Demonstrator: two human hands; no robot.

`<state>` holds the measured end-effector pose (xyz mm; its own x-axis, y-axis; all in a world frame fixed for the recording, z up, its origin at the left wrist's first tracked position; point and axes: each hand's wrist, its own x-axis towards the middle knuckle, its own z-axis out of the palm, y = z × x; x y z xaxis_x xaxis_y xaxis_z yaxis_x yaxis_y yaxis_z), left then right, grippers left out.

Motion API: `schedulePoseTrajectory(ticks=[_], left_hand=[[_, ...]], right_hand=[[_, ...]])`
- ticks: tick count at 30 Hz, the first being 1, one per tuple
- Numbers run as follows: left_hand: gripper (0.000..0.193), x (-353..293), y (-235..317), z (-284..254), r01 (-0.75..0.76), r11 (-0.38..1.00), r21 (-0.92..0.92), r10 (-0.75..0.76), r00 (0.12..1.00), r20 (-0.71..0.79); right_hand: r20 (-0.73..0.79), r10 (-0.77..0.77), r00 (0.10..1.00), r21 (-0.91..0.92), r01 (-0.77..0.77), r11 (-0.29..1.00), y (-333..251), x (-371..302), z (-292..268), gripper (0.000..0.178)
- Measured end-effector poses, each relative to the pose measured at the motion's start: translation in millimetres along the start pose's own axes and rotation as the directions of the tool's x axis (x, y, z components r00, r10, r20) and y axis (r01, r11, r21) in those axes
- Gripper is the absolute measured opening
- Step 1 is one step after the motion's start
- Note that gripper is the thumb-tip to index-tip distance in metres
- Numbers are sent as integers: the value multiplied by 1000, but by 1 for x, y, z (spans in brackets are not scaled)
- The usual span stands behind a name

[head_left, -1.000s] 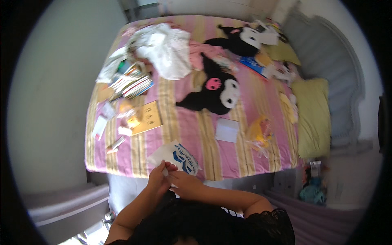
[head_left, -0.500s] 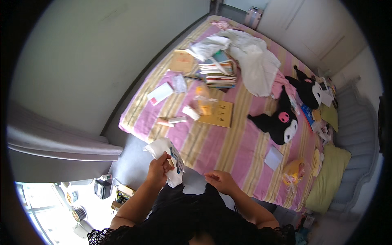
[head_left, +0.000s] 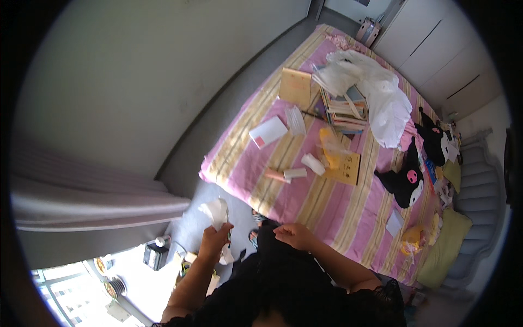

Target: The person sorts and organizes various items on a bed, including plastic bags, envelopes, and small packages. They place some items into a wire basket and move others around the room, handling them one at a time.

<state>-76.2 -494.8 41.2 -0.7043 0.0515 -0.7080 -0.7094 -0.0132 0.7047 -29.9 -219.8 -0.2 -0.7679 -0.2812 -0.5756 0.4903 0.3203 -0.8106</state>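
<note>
My left hand (head_left: pixel 216 241) grips a crumpled white plastic bag (head_left: pixel 214 210) around its middle. One part of the bag sticks up above my fist and another hangs below it, over the floor beside the bed. My right hand (head_left: pixel 297 237) is held in front of my body near the edge of the bed (head_left: pixel 283 211), its fingers curled in, with nothing visible in them. Nearest on the striped cover lie a small white box (head_left: pixel 295 173), a pinkish tube-like item (head_left: pixel 276 175), a white rolled item (head_left: pixel 313 163) and a yellow board (head_left: pixel 347 173).
Stacked books (head_left: pixel 344 115), a white cloth (head_left: pixel 388 103) and a white flat box (head_left: pixel 268 132) lie farther up the bed. Black plush toys (head_left: pixel 406 180) and a green pillow (head_left: pixel 445 248) are to the right. A grey curtain (head_left: pixel 103 210) hangs at left above a bright window ledge (head_left: pixel 143 283).
My view has turned left, so the bed sits farther right and up. The bag stays in my left hand, more bunched up. My right hand's fingers have curled in closer.
</note>
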Motion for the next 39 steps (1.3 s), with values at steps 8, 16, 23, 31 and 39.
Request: schedulePoseTrajectory(ticks=[8,16,23,31,39], left_hand=[[16,47,101,-78,-59,993,107,76,984,-163],[25,128,223,-134,-179,900,397,186,982,22],[32,248,283,-195,-245,870,427,164,962,217],[25,335,388,-236,-384,786,484,85,843,530],[21,397,438,-198,-413,731,543,-5,793,609]], right_hand=[[65,-113,992,-15,114,993,-59,177,6,32],[-91,-286,954,31,290,956,-149,295,0,37],[-209,-30,977,160,64,985,-203,356,24,31],[-306,200,931,500,-22,866,-282,388,89,29],[-493,419,762,648,1,761,-226,397,99,30]])
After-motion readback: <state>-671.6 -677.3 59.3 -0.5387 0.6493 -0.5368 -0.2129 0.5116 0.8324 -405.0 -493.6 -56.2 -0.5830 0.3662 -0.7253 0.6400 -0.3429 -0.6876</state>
